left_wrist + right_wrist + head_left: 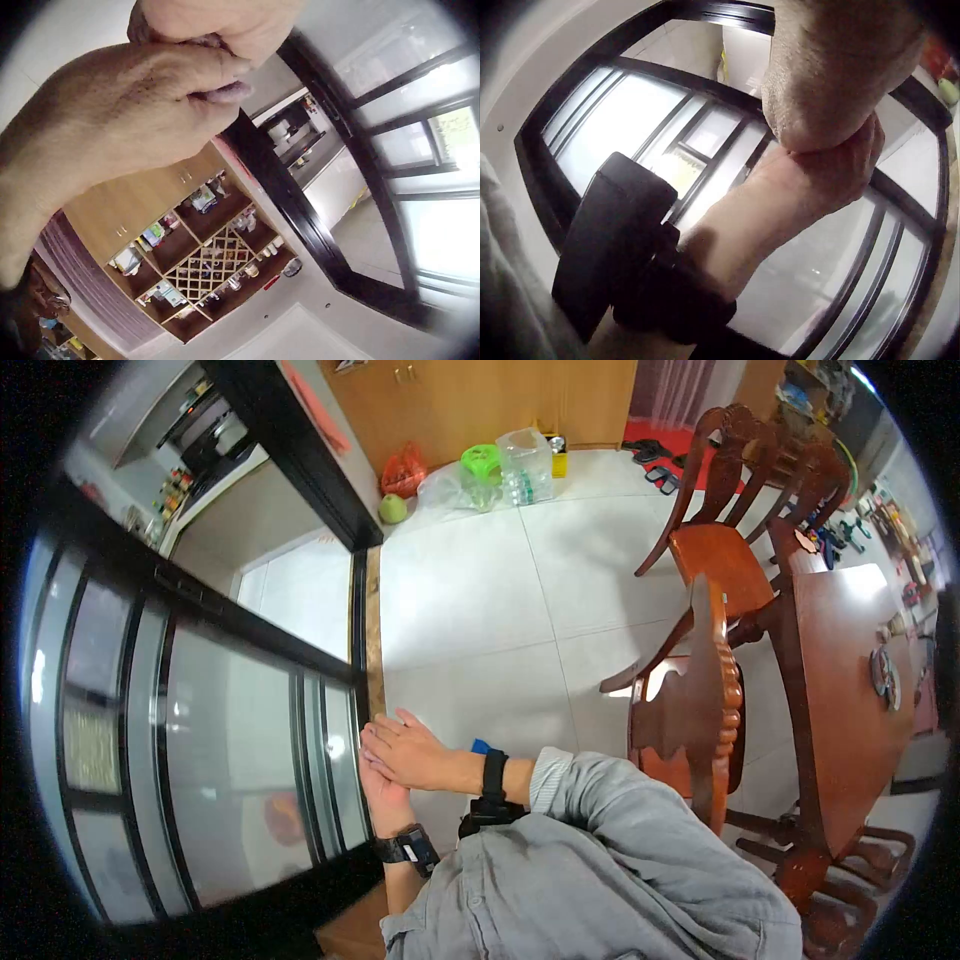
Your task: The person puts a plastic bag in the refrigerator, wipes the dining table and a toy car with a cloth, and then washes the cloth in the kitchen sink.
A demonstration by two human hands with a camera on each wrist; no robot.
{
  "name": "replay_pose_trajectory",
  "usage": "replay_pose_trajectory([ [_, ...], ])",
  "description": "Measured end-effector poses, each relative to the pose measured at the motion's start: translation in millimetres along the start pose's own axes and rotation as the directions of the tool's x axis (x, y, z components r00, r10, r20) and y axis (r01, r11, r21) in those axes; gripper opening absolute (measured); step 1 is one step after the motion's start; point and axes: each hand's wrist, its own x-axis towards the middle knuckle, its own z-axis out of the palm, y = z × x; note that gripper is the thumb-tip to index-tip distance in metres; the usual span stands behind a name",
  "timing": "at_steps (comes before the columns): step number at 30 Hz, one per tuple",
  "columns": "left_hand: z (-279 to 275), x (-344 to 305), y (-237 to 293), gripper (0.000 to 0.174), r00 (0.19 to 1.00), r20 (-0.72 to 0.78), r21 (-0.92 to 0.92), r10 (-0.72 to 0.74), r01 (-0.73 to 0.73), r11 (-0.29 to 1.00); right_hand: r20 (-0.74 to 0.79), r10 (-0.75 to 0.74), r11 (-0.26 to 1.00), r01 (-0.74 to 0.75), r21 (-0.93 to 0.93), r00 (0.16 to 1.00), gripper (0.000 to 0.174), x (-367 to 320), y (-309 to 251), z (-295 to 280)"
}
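Note:
In the head view my right hand (410,755) lies across my left hand (385,792), its fingers fairly straight and overlapping the left fingers. Both hands are together in front of the body, and no object shows between them. The left wrist view has the right hand (135,112) coming in from the side against the left hand (225,22) at the top. From the right wrist, the left hand (810,180) appears partly covered by the right hand (840,75). The left palm and most of its fingers are hidden.
A black-framed glass door (240,760) stands close on the left. Wooden chairs (720,570) and a wooden table (860,690) fill the right side. By the cabinet (480,400) sit a green fruit (393,509), a red bag (404,470) and clear bottles (525,485).

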Motion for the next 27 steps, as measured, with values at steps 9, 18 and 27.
replay_pose_trajectory([
  [9,93.9,108.0,-13.7,0.018,0.864,0.474,0.775,0.169,-0.501,0.385,-0.276,-0.228,0.957,0.162,-0.240,0.934,0.029,74.6,69.8,-71.6],
  [18,165.5,244.8,-16.6,0.008,0.908,0.362,0.898,-0.210,-0.400,-0.184,-0.101,-0.361,0.923,0.339,-0.181,0.927,0.030,142.1,206.7,-127.4],
  [27,302.6,331.5,-40.0,0.021,0.644,0.531,0.440,-0.551,0.347,0.829,-0.095,-0.430,0.895,0.409,-0.180,0.898,0.024,192.1,303.7,-214.3],
])
